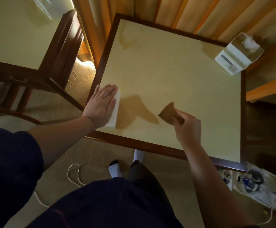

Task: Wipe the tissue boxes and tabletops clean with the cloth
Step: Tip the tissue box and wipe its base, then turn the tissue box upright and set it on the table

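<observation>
A cream tabletop (175,76) in a dark wood frame fills the middle of the head view. My left hand (101,106) lies flat with straight fingers on a white folded cloth (116,104) at the table's left edge. My right hand (189,127) is over the near middle of the table and pinches a small brown folded piece (168,112) that touches the surface; I cannot tell what it is. A white tissue box (237,55) with a tissue sticking out stands on the far right corner, away from both hands.
A second cream-topped table (19,38) with dark legs stands to the left across a gap of carpet. Orange curtains (191,12) hang behind. A white cord (71,176) lies on the floor near my feet. A pale bag (257,183) sits under the table's right corner.
</observation>
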The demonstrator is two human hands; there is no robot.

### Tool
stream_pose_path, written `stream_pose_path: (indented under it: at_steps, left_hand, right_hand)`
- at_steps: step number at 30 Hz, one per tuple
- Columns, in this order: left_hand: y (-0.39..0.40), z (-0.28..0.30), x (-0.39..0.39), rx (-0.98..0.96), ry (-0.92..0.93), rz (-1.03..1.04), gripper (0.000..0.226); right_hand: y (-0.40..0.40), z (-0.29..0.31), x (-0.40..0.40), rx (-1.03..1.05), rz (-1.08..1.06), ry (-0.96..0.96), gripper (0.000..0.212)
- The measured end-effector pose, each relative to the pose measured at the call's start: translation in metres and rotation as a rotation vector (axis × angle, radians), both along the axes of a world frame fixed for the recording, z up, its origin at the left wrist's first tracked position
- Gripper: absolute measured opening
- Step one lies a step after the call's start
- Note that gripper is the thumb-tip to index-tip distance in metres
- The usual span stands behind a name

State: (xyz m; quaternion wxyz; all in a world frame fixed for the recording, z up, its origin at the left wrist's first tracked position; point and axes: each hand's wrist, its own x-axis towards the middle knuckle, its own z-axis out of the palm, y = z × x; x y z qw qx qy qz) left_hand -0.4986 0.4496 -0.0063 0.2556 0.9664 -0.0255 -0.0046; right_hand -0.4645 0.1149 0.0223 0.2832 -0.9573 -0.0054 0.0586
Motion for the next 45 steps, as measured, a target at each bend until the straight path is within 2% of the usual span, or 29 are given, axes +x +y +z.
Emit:
stream_pose_path:
  at_steps: [2, 4, 7, 9, 11, 15, 18, 21, 23, 27, 29, 33, 37, 40, 45]
  left_hand:
    - [-0.001, 0.001, 0.0, 0.014, -0.002, 0.004, 0.06]
    - [-0.001, 0.002, 0.001, 0.028, 0.012, 0.009, 0.062]
    - [-0.005, 0.002, 0.0, 0.062, 0.035, 0.031, 0.067]
    - [-0.011, 0.002, -0.003, 0.062, 0.054, 0.085, 0.067]
    - [-0.017, 0.004, -0.005, 0.051, 0.083, 0.151, 0.068]
    - [-0.026, 0.013, -0.018, -0.059, 0.079, 0.307, 0.064]
    - [-0.032, 0.017, -0.036, -0.232, 0.026, 0.624, 0.06]
    - [-0.032, 0.014, -0.053, -0.417, 0.053, 0.952, 0.051]
    - [-0.031, 0.011, -0.062, -0.526, 0.052, 1.058, 0.044]
    - [-0.034, 0.005, -0.07, -0.599, 0.13, 1.1, 0.045]
    - [-0.038, 0.005, -0.07, -0.625, 0.184, 1.093, 0.049]
    - [-0.052, 0.01, -0.051, -0.561, 0.358, 1.054, 0.065]
    - [-0.071, 0.012, -0.022, -0.606, 0.482, 0.931, 0.089]
    - [-0.088, 0.01, -0.005, -0.595, 0.461, 0.929, 0.097]
    - [-0.099, 0.021, 0.015, -0.583, 0.414, 0.901, 0.093]
  right_hand:
    - [-0.007, 0.002, 0.008, -0.067, 0.055, -0.062, 0.046]
    - [-0.011, -0.003, 0.009, -0.128, 0.161, -0.016, 0.053]
    - [-0.007, -0.019, 0.001, -0.214, 0.404, 0.354, 0.047]
    - [0.0, -0.027, 0.0, -0.235, 0.496, 0.476, 0.039]
    - [0.017, -0.026, 0.007, -0.182, 0.538, 0.45, 0.034]
    - [0.07, 0.0, 0.023, -0.041, 0.638, 0.291, 0.047]
    - [0.114, 0.014, 0.029, 0.004, 0.772, -0.006, 0.053]
    - [0.154, 0.013, 0.032, 0.006, 0.933, -0.177, 0.06]
    - [0.17, 0.002, 0.031, -0.049, 1.058, -0.195, 0.064]
    - [0.154, -0.034, 0.035, -0.121, 1.245, -0.089, 0.07]
    - [0.132, -0.042, 0.041, -0.056, 1.242, -0.07, 0.071]
    - [0.087, -0.043, 0.052, 0.12, 1.137, 0.056, 0.075]
    - [0.059, -0.047, 0.04, 0.377, 0.879, 0.364, 0.083]
    - [0.062, -0.054, 0.032, 0.631, 0.636, 0.551, 0.089]
    - [0.067, -0.053, 0.041, 0.773, 0.452, 0.62, 0.095]
